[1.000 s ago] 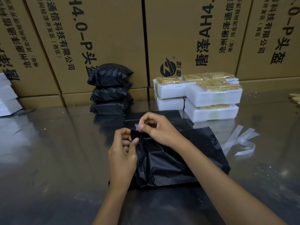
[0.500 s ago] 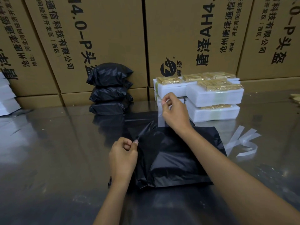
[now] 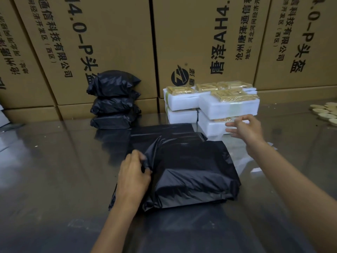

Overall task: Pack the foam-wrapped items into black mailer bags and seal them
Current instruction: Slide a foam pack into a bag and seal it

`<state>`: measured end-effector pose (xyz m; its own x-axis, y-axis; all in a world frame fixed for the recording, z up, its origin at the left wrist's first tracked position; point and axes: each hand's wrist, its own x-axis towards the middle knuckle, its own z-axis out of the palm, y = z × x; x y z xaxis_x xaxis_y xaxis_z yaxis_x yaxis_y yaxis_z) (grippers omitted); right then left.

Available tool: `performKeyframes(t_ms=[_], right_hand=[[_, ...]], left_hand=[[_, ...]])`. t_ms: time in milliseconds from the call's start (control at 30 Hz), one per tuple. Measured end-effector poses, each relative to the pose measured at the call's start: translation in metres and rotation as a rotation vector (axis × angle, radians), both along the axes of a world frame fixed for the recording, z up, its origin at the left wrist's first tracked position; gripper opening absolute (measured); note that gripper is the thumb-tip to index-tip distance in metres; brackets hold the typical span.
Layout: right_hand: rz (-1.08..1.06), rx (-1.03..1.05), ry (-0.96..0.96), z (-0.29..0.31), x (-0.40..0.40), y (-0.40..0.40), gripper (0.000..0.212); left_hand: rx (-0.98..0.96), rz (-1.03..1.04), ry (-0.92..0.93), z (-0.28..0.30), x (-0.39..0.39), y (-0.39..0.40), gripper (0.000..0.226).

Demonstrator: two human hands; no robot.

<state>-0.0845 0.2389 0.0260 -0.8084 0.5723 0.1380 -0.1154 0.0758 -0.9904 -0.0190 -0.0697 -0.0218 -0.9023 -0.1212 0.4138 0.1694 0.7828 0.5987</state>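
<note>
step in hand: sealing; the bulging black plastic mailer bag (image 3: 193, 172) lies on the glossy dark table (image 3: 45, 170), near centre, something bulky inside, contents hidden
left hand (image 3: 132, 177): fingers curled, pinching the bag's gathered left edge, holding it down on the table
right hand (image 3: 245, 131): lifted off the bag to the far right, in front of the foam stack; fingers loosely spread, blurred; cannot tell if anything thin is pinched between them
bag flap: far edge looks loose and unfolded, judged not yet sealed
next move (judgement): fold the open flap over the bulge and press it flat along its whole width while the left hand keeps the bag steady; thin plastic will wrinkle, so smooth it first
flat black empty mailer bags (image 3: 164, 130): just behind the filled one, partly under it; count unclear
sealed black mailer packs (image 3: 114, 101): three, stacked, far left of centre against the cartons
white foam-wrapped blocks with gold-wrapped tops (image 3: 228, 105): about four visible, two layers, far right of centre
pale round discs (image 3: 326, 114): several, far right edge
brown printed cardboard cartons (image 3: 109, 42): four visible, forming the back wall
</note>
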Motion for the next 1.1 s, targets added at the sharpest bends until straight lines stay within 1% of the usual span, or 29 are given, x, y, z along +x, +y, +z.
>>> performKeyframes(t_ms=[33,67,100,133,167,200,267,367,433,500,600,667,767,833,867,933,967,1033,1067,1100], right_hand=[[-0.009,0.070,-0.010,-0.006,0.004,0.007,0.018],[-0.012,0.143,-0.015,-0.013,0.008,0.013,0.018],[-0.012,0.217,-0.017,-0.019,0.012,0.018,0.018],[-0.019,0.295,-0.021,-0.026,0.016,0.023,0.017],[-0.039,0.379,-0.031,-0.032,0.020,0.027,0.015],[-0.069,0.466,-0.046,-0.037,0.024,0.031,0.011],[-0.132,0.603,-0.077,-0.048,0.030,0.037,0.007],[-0.172,0.682,-0.094,-0.062,0.038,0.046,0.008],[-0.190,0.733,-0.129,-0.069,0.044,0.051,0.008],[-0.187,0.788,-0.184,-0.074,0.050,0.057,0.008],[-0.182,0.870,-0.264,-0.080,0.058,0.060,0.008],[-0.233,0.940,-0.270,-0.082,0.061,0.061,0.008],[-0.299,1.004,-0.270,-0.083,0.064,0.058,0.011],[-0.336,1.033,-0.237,-0.084,0.066,0.057,0.017],[-0.350,1.047,-0.212,-0.084,0.067,0.056,0.023],[-0.351,1.072,-0.165,-0.083,0.071,0.053,0.040],[-0.332,1.076,-0.150,-0.081,0.072,0.051,0.049],[-0.271,1.066,-0.120,-0.077,0.073,0.044,0.059],[-0.236,1.044,-0.094,-0.074,0.073,0.039,0.060],[-0.188,1.000,-0.066,-0.071,0.074,0.032,0.060]], left_hand=[[0.050,-0.088,0.115,0.005,0.002,0.003,0.018],[0.093,-0.183,0.214,0.012,0.004,0.007,0.017],[0.120,-0.291,0.279,0.019,0.006,0.013,0.019],[0.129,-0.411,0.298,0.026,0.008,0.020,0.020],[0.120,-0.530,0.269,0.032,0.009,0.028,0.020],[0.075,-0.628,0.201,0.037,0.009,0.037,0.020],[-0.107,-0.731,0.048,0.042,0.008,0.057,0.026],[-0.379,-0.783,-0.077,0.046,0.001,0.081,0.042],[-0.497,-0.802,-0.120,0.052,-0.005,0.093,0.044],[-0.599,-0.801,-0.138,0.056,-0.009,0.106,0.045],[-0.761,-0.743,-0.175,0.058,-0.012,0.124,0.052],[-0.850,-0.694,-0.186,0.057,-0.012,0.136,0.056],[-0.922,-0.657,-0.200,0.056,-0.011,0.149,0.053],[-0.907,-0.672,-0.210,0.056,-0.010,0.152,0.052],[-0.846,-0.692,-0.213,0.056,-0.009,0.150,0.049],[-0.628,-0.723,-0.187,0.056,-0.010,0.141,0.039],[-0.520,-0.708,-0.146,0.056,-0.010,0.134,0.036],[-0.389,-0.594,-0.051,0.055,-0.015,0.114,0.038],[-0.346,-0.516,-0.046,0.054,-0.018,0.101,0.042],[-0.303,-0.437,-0.093,0.052,-0.022,0.088,0.048]])
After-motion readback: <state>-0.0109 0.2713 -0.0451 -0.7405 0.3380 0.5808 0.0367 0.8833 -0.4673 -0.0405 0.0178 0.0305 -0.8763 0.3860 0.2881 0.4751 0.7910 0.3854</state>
